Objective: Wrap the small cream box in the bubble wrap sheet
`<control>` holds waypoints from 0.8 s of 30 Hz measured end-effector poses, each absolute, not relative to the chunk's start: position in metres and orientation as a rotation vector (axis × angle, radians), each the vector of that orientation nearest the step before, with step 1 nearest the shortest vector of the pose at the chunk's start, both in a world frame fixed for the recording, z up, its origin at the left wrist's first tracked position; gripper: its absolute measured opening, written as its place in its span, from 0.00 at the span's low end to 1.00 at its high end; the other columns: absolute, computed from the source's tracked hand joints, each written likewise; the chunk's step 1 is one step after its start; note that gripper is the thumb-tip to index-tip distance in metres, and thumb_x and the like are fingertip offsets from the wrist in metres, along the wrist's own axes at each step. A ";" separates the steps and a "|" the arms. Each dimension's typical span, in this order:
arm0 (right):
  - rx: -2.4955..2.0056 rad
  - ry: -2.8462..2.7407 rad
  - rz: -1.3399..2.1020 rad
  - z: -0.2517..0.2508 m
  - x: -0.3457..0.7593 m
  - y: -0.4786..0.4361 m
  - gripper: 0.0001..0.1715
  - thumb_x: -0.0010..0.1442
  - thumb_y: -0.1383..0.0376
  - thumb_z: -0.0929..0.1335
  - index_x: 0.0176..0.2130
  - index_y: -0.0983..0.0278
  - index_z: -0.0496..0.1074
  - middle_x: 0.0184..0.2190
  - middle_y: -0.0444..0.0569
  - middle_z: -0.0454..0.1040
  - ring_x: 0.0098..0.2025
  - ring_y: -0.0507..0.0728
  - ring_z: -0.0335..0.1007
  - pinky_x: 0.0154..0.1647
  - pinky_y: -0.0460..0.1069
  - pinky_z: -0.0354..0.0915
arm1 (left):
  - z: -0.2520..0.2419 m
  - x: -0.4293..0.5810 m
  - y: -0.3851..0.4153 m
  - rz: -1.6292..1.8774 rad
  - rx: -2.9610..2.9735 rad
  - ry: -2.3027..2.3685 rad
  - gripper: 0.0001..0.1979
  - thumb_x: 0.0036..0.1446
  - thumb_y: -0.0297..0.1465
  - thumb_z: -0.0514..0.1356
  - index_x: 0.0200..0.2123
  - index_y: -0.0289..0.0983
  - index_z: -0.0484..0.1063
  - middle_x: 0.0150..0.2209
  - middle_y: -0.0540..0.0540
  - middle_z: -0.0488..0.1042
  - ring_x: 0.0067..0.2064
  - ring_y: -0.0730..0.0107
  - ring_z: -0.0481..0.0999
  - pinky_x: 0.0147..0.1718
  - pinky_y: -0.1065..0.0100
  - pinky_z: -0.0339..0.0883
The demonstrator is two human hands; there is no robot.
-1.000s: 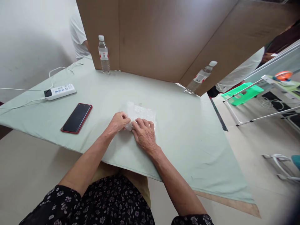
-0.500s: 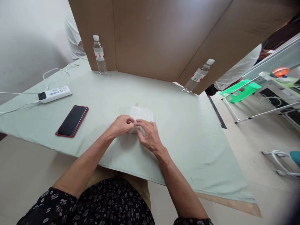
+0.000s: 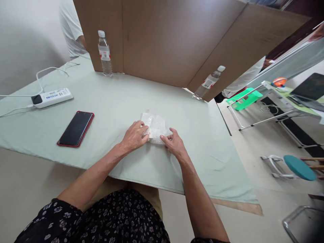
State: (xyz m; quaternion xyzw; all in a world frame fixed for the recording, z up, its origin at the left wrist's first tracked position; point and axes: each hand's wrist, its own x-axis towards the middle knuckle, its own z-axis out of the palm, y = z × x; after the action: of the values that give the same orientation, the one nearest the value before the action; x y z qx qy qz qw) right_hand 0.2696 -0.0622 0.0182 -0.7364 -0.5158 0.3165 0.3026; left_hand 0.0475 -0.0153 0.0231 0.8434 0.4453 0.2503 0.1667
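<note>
Bubble wrap (image 3: 157, 124) between left hand (image 3: 135, 136) and right hand (image 3: 175, 144), closer together earlier.

The left hand (image 3: 135, 135) and right hand (image 3: 176, 143), nearly together half a second ago, now stand apart, baring the clear plastic wrap's (image 3: 157, 124) near edge between them.

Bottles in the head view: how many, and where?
2. The left bottle stands before the left panel of the cardboard screen; the right bottle is before its right panel. Others could be hidden behind the screen.
</note>
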 end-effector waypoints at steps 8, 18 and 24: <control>-1.746 -1.216 0.774 0.009 0.247 -0.047 0.50 0.51 0.52 0.73 0.66 0.66 0.58 0.44 0.56 0.77 0.43 0.62 0.75 0.46 0.58 0.72 | 0.029 0.048 -0.014 0.630 2.332 1.288 0.13 0.60 0.33 0.58 0.46 0.36 0.77 0.45 0.41 0.68 0.43 0.60 0.72 0.41 0.61 0.70; -1.609 -1.352 0.756 0.022 0.219 -0.040 0.43 0.55 0.56 0.69 0.65 0.67 0.60 0.28 0.43 0.72 0.30 0.56 0.67 0.36 0.55 0.70 | 0.033 0.050 -0.009 0.521 2.231 1.348 0.14 0.59 0.34 0.60 0.46 0.40 0.79 0.41 0.44 0.67 0.40 0.63 0.73 0.41 0.64 0.70; -1.662 -1.399 0.702 0.028 0.207 -0.032 0.43 0.55 0.59 0.68 0.66 0.69 0.60 0.25 0.40 0.72 0.31 0.56 0.70 0.38 0.52 0.69 | 0.034 0.050 -0.008 0.550 2.206 1.257 0.07 0.59 0.32 0.59 0.35 0.37 0.77 0.36 0.45 0.67 0.36 0.65 0.72 0.38 0.65 0.68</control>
State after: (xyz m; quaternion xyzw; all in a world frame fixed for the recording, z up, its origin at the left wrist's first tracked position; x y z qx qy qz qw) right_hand 0.2074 -0.0324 0.0284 -0.6619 -0.5573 0.2795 0.4162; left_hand 0.0496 -0.0083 0.0338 0.8178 0.4662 0.2040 0.2686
